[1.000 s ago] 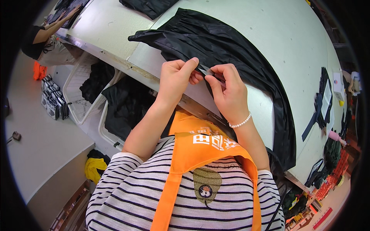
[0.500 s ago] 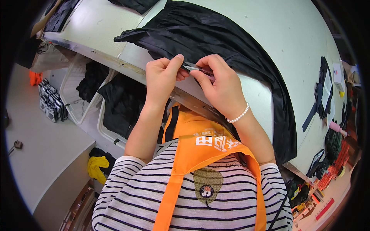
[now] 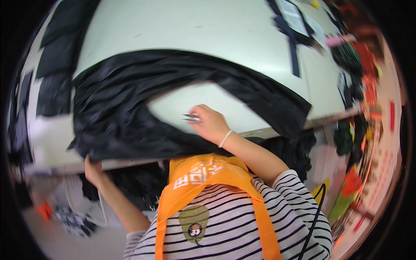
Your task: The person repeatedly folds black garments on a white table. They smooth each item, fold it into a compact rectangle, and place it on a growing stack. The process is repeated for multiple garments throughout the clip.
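Posture and clearance at the near edge of the surface (image 3: 182,34)

The right hand (image 3: 211,125) is bent inward above the surface, inboard of the near edge, its forearm rising from the lower right. Its grip is narrow, holding small metal snips (image 3: 191,118) with the blades directed left. The left hand (image 3: 92,170) reaches forward and outward to the near edge, left of the body; its fingertips meet the lower left corner of the black garment (image 3: 117,93). Blur prevents telling whether that grip is closed on the cloth.

The garment lies in an arch along the near edge, its left part bunched and its right end reaching that edge. Inside the arch is a bare patch, partly beneath the right hand. Beyond the arch, a broad bare area extends toward the far side, bounded at left by dark folded cloth (image 3: 56,65) and at far right by dark strips (image 3: 294,60).
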{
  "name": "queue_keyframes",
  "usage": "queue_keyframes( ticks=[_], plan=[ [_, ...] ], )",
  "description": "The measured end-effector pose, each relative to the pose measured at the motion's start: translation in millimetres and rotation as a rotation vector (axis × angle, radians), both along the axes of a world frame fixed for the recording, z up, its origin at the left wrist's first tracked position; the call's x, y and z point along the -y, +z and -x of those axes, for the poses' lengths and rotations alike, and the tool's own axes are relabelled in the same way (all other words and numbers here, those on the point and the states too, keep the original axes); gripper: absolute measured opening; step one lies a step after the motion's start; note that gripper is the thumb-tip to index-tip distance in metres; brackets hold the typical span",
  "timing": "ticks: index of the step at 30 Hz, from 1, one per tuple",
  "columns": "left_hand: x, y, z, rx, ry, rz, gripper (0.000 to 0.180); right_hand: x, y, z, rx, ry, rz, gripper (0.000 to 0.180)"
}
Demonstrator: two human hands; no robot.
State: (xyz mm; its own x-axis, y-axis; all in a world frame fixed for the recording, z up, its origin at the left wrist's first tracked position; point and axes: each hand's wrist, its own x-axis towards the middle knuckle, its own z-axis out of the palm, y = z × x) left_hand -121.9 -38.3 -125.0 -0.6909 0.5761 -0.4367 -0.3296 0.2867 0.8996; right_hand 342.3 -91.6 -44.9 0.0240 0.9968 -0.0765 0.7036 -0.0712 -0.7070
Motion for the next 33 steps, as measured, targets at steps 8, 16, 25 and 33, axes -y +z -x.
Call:
queue_keyframes(
  ticks=[8,16,25,33],
  plan=[
    [-4.9,-48.8,-29.1,-1.673,0.11,0.436,0.07,201.4,-75.6,-267.4,0.238,-0.8,0.087,0.047],
    [-46.1,-66.2,-274.2,-1.605,-0.985,0.312,0.064,164.5,-90.1,-406.2,0.139,-0.593,-0.041,0.032],
    [-40.7,-64.1,-245.2,-1.353,-1.128,0.224,0.06,146.7,-108.3,-696.9,0.521,-1.003,0.23,0.039],
    [-34.9,-74.0,-269.1,-1.296,-0.965,0.319,0.063,-19.2,-103.3,-681.6,0.544,-0.54,-0.128,0.066]
  ],
)
